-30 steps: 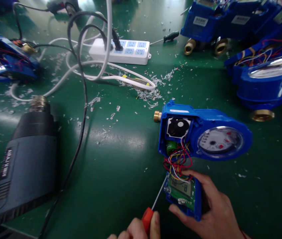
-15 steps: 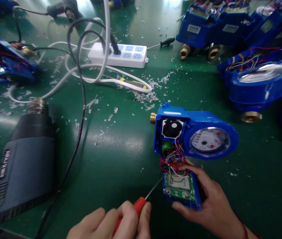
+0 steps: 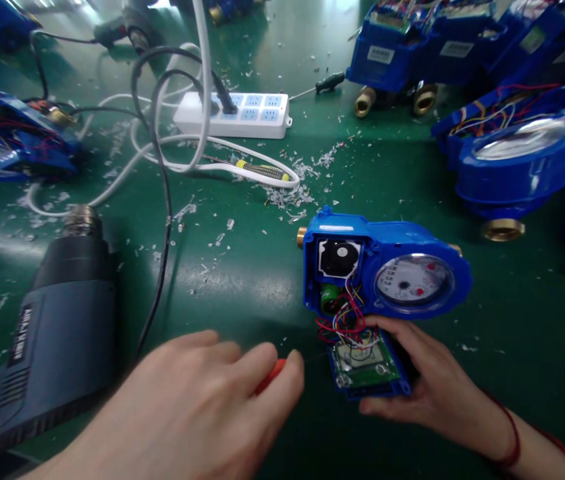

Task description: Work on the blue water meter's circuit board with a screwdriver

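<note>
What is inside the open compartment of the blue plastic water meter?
Inside the blue plastic water meter: a black round part, a green cylinder and coloured wires. Whatever lies beneath them is hidden.

A: Where is the camera sitting?
B: It is riding on the person's head, looking forward and down at the green table (image 3: 242,293)

A: How near is it getting?
B: Very near: the left hand (image 3: 197,407) is filling the bottom edge, and the right hand (image 3: 427,387) is coming in from the lower right

A: And farther off?
B: The power strip (image 3: 232,115) is lying toward the top. This is the only view, so no second one is sharing anything with it
</note>
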Tool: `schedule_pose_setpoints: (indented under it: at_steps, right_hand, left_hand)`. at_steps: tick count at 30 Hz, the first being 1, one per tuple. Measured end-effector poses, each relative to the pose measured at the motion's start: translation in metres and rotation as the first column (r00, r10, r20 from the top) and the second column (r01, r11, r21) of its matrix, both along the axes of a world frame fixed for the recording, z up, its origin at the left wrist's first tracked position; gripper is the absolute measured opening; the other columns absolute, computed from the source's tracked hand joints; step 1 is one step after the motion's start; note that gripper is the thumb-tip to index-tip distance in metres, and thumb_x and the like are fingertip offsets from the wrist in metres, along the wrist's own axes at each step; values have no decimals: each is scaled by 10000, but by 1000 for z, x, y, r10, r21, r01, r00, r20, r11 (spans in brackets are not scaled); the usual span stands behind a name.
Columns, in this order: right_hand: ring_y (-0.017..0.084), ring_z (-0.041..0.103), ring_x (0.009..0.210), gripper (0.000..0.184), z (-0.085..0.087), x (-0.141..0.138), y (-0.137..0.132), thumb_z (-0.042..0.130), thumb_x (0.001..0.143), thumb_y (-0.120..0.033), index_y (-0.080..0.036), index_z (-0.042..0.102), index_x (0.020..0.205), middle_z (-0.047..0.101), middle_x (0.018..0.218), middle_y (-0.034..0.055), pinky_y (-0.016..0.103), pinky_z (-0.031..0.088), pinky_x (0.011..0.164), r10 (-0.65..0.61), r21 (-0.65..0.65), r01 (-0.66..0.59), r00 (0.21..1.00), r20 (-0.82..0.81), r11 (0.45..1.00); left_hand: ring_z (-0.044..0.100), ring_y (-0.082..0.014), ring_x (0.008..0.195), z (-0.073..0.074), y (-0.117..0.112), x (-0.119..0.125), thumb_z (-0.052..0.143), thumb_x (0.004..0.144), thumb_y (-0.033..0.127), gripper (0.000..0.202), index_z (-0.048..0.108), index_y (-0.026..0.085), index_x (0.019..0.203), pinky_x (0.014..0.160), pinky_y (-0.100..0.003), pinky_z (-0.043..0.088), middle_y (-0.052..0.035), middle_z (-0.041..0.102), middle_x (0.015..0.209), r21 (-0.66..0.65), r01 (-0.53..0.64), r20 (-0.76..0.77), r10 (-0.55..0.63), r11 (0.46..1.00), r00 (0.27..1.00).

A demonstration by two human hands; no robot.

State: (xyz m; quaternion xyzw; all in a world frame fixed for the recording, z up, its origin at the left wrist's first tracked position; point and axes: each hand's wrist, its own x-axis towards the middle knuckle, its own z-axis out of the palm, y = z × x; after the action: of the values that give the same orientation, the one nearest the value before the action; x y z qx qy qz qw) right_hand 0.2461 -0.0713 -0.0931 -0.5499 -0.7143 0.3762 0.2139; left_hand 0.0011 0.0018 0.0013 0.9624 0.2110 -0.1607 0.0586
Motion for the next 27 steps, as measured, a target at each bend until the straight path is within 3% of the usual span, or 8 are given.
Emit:
schedule_pose_setpoints:
  at_steps: [6,11,18,23,27]
  right_hand:
    - [198,593,888,763,-6,-2,0,831,556,-369,-280,358,1147,584,1023,16,302,523,747,-18,11,18,1000,-14,1000]
    - [192,619,841,743,-7,-2,1,832,540,-414,-292,380,1116,618,977,-11,304,538,730,-42,7,42,998,-56,999]
    - [198,642,779,698,-9,-4,3,803,555,-485,-266,409,1088,644,919,-1,294,555,664,-64,61,69,995,-78,996]
    - [200,639,785,707,-7,-4,3,813,546,-464,-274,405,1091,638,927,-11,310,553,694,-67,66,71,996,-60,995]
    - [213,638,773,699,-8,-5,3,822,535,-421,-281,405,1079,635,912,-7,333,551,682,-70,55,74,996,-59,996]
  left_hand:
    - [550,-166,525,1,13,6,491,643,37,562,459,235,1168,421,-258,384,2,569,795,-118,-4,-152,-13,993,988]
    - [529,-125,557,-4,21,3,401,737,21,589,341,290,1257,467,-227,388,35,534,846,-234,-24,-247,-36,972,968]
    - [544,-151,513,-10,8,-5,412,708,51,611,325,233,1284,423,-264,391,-2,554,828,-268,-94,-186,44,959,982]
    - [556,-153,487,-16,-5,-9,230,849,96,468,304,242,1287,392,-244,394,-4,548,777,-328,-192,-162,145,925,976]
    - [585,-156,539,-19,-16,-10,307,821,57,525,272,230,1316,443,-229,471,-15,559,801,-241,-203,-206,155,949,966]
